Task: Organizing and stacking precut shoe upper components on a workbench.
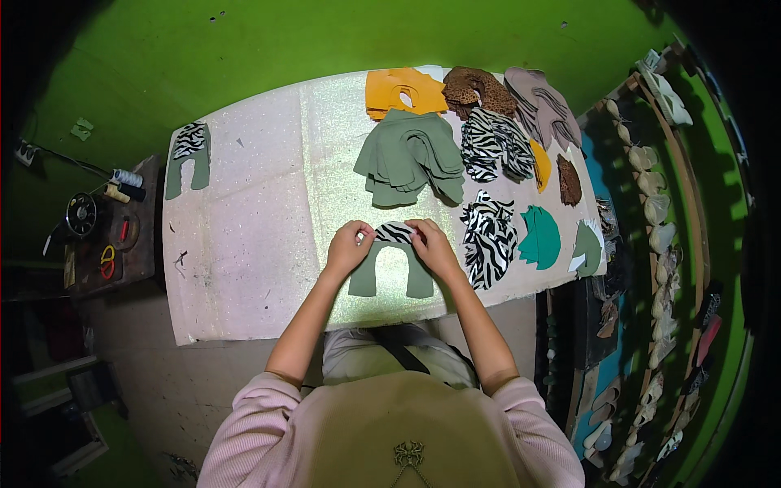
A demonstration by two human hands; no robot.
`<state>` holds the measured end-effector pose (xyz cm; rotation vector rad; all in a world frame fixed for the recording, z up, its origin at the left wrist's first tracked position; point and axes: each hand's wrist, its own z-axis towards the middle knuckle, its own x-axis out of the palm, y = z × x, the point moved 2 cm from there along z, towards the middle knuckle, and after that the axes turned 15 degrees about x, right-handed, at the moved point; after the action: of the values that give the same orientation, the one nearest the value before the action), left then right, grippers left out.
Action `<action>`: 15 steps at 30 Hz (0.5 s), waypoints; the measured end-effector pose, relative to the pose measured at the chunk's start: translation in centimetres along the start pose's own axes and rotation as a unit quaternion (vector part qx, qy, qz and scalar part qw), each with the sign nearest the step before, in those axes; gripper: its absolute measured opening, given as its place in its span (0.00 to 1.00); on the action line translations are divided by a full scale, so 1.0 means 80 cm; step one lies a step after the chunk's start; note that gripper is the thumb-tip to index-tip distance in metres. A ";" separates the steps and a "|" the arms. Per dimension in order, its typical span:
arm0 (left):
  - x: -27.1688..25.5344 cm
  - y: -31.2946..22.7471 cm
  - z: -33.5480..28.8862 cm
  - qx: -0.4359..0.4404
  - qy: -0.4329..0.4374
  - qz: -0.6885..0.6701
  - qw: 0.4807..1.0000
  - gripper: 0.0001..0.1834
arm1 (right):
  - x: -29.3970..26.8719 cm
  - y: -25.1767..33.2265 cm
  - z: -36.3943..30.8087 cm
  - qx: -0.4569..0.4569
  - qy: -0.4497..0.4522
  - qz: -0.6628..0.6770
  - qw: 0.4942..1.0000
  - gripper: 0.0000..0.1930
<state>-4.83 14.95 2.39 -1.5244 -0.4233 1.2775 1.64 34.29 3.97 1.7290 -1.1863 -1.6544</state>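
At the near edge of the table, a U-shaped sage-green cut piece (364,277) lies with its two legs toward me. Over its curved top sits a curved zebra-print piece (394,233). My left hand (350,246) pinches the left end of this zebra-print piece. My right hand (434,247) grips its right end, thumb and fingers together. Fingertips cover both ends, so I cannot tell how the edges line up. At the far left lies a similar pair, a zebra-print piece (190,139) on a green U-shaped piece (200,171).
Beyond my hands lie stacks of green pieces (407,159), orange pieces (390,89), brown spotted pieces (480,85) and zebra-print pieces (488,240). Teal pieces (538,237) rest at the right. A side stand at left holds thread spools (126,177) and yellow-and-red-handled scissors (107,262).
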 end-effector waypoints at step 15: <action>0.000 0.002 -0.004 0.059 -0.008 0.011 0.998 0.08 | 0.001 0.001 -0.003 -0.005 0.004 -0.018 1.000 0.16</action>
<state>-4.59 14.70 2.22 -1.4232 -0.3355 1.3102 1.83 34.10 4.01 1.7589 -1.1469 -1.6717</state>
